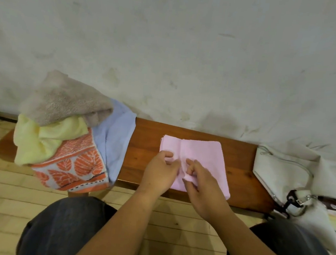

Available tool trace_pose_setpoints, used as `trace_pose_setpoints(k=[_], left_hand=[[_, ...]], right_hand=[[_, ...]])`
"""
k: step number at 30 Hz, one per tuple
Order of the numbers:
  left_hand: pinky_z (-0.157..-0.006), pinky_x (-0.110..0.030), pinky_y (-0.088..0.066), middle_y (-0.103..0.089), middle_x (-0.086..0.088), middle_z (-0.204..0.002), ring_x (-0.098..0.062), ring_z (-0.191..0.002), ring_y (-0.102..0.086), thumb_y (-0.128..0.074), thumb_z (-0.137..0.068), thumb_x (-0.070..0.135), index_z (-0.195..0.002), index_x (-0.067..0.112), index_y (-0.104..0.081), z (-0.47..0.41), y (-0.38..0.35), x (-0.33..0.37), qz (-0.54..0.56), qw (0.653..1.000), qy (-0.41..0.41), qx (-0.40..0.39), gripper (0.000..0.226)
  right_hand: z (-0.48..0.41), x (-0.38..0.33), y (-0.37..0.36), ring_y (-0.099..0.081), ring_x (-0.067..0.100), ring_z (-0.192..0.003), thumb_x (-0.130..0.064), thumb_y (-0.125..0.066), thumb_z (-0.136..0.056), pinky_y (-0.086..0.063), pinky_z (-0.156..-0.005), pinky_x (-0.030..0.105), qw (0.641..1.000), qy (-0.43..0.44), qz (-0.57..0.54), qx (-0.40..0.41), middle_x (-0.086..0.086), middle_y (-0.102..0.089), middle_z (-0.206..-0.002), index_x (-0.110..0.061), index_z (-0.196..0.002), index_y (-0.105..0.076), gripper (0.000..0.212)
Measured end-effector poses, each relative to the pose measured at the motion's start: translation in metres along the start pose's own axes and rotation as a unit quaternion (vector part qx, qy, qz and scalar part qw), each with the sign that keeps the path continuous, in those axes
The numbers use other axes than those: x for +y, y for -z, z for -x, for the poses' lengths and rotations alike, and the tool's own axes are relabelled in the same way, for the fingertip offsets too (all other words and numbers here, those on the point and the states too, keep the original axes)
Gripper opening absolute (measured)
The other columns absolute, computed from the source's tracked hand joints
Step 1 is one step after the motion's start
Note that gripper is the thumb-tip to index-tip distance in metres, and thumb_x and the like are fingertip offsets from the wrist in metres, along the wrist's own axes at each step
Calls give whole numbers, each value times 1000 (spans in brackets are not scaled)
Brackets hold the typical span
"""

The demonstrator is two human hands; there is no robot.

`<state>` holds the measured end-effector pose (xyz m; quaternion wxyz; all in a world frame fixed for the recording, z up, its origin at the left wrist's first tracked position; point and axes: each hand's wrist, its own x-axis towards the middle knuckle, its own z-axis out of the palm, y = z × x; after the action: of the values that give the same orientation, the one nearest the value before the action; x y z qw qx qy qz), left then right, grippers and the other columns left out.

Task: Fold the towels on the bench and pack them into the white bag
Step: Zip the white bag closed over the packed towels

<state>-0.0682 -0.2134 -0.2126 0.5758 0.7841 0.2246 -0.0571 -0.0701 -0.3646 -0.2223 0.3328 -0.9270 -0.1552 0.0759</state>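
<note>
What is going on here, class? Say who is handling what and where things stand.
A person facing a wooden bench is folding a pink towel that lies on it. The left hand and the right hand both pinch the cloth near its front middle. At the bench's left end is an unfolded heap: a grey towel on top, a yellow towel, an orange leaf-print towel and a blue towel. The white bag lies at the right end; its inside does not show.
</note>
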Motion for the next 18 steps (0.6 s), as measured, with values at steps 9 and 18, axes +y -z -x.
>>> trace_pose_setpoints(k=[9,18], left_hand=[[-66,-19,-53,-61,4,-118,-13,-96,-58,-64,-97,18,-122,29,-54,-13,-9,17,62,998,-8,25,30],[-71,-12,-51,-57,5,-139,-8,-103,-50,-48,-104,11,-133,32,-61,-12,5,8,7,997,-55,50,39]], right_hand=[[0,4,7,-11,12,-154,-53,-64,-92,-15,-126,37,989,43,111,-82,-17,-18,-165,-49,-115,-44,31],[-18,20,29,16,21,-155,-80,-12,-85,0,-123,47,973,-68,205,-76,-9,18,-168,-43,-156,-16,80]])
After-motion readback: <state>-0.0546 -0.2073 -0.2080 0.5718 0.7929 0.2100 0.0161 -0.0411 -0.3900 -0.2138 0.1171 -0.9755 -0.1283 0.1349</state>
